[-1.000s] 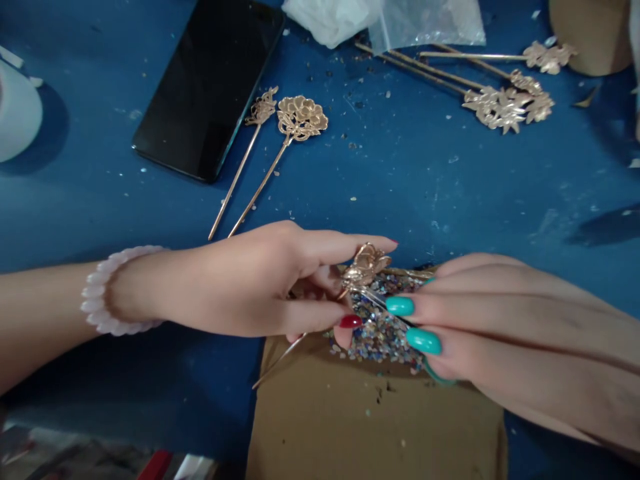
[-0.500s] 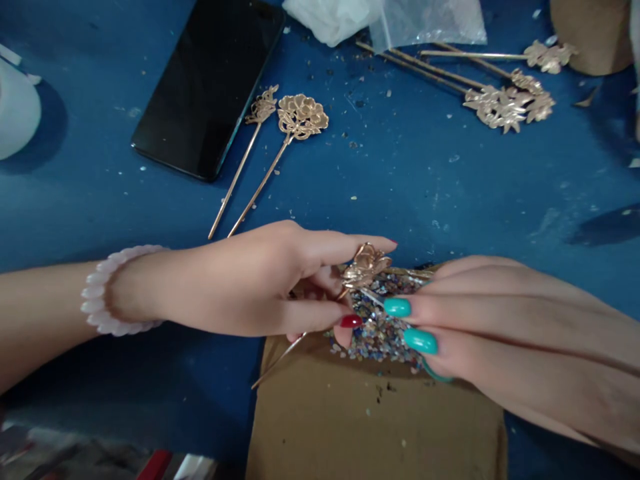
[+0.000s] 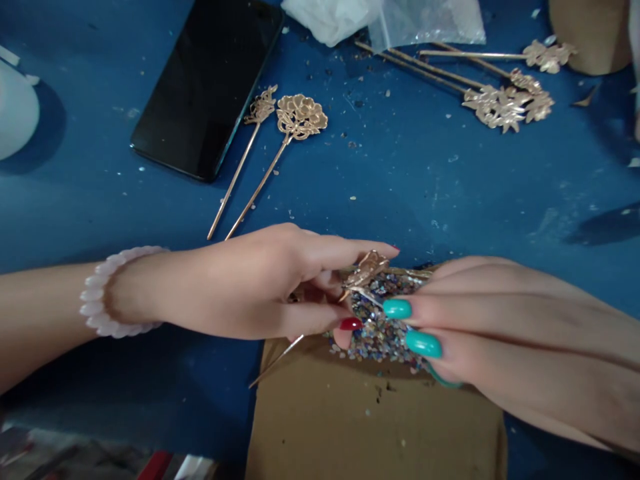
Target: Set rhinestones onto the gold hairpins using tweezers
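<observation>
The left hand (image 3: 240, 287) is grasping one gold hairpin (image 3: 369, 268), its index finger stretching out past the flower head and its thumb bending below, a moderate gap separating the two; the other fingers are curling underneath, mostly hidden. The right hand (image 3: 515, 320) is pinching one thin silvery tool (image 3: 369, 295) in a nearly closed grip, its other fingers tucking in alongside. The tool's tip is pointing at the lower edge of the flower head, and whether it is touching, I cannot tell. The hairpin is hovering over a heap of shiny chips (image 3: 385, 337), too many to count, which is sitting on one piece of cardboard (image 3: 380, 427), while its stem is slanting down towards the cardboard's left edge. Two more hairpins (image 3: 303, 118) are lying beside one black phone (image 3: 205, 93). Farther right, a bunch of hairpins (image 3: 495, 108) is showing four stems, its heads partly overlapping, below one clear plastic bag (image 3: 430, 23). One beaded bracelet (image 3: 100, 293) is circling the left wrist
</observation>
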Tool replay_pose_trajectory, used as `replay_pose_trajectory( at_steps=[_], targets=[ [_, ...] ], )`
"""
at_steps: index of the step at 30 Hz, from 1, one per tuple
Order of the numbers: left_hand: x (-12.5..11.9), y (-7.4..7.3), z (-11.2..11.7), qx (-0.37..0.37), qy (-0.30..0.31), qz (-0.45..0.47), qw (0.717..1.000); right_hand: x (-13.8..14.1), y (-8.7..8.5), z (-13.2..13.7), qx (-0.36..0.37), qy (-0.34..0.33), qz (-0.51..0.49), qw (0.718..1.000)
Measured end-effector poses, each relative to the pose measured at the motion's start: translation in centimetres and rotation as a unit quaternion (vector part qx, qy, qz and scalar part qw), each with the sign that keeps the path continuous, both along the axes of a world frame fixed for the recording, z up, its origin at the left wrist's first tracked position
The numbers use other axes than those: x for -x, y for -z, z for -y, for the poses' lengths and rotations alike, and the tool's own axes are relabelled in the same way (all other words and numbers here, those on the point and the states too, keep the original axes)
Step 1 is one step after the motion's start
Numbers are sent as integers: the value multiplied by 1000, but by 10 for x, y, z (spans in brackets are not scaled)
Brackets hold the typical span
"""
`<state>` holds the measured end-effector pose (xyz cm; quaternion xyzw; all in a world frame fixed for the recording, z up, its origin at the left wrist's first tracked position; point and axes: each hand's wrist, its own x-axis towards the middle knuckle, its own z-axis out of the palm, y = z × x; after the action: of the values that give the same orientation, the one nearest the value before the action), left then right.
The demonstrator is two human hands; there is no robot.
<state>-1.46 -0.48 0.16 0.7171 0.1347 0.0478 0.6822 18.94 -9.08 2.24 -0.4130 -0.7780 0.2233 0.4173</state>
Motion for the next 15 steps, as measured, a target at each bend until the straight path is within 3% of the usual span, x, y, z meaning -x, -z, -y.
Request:
replay_pose_trajectory(
  at_steps=[3,7,12,15],
  targets=[
    [0,0,0,15,4,2,1000,8,-8,-8,-12,17,-40,999],
    [2,1,2,6,1,-10,1000,-2,-13,-13,24,-49,-12,998],
    [3,1,2,2,3,-3,1000,-25,-2,-3,55,-112,-7,992],
    [2,1,1,-1,-2,6,1000,-30,3,1,58,-115,5,992]
  ],
)
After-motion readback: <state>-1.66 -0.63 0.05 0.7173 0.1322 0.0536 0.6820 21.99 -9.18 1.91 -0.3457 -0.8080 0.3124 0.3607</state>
